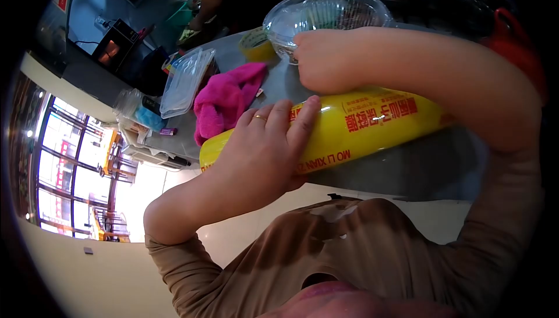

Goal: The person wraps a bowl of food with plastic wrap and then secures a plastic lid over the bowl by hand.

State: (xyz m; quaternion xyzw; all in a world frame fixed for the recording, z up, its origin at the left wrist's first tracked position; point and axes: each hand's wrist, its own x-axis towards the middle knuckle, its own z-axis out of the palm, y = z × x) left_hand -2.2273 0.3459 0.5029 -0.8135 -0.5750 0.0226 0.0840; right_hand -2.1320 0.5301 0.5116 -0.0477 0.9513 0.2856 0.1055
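Observation:
A large yellow roll (372, 121) with red lettering lies slantwise along the near edge of the grey table. My left hand (265, 143), a ring on one finger, is wrapped over the left part of this roll. Just above the roll, my right hand (329, 62) is bent into a fist beside a round clear plastic container (332, 12). What that fist holds, if anything, is hidden. My right forearm crosses over the roll's right end. A bright pink cloth (227, 100) rests left of the roll.
A clear rectangular box (186, 82) and a yellowish tape roll (255, 46) sit on the table (407, 172) behind the cloth. Jars (140, 108) stand at its left end. Another person's arm (208, 1) shows at the back. A red bag (512, 44) is at the right.

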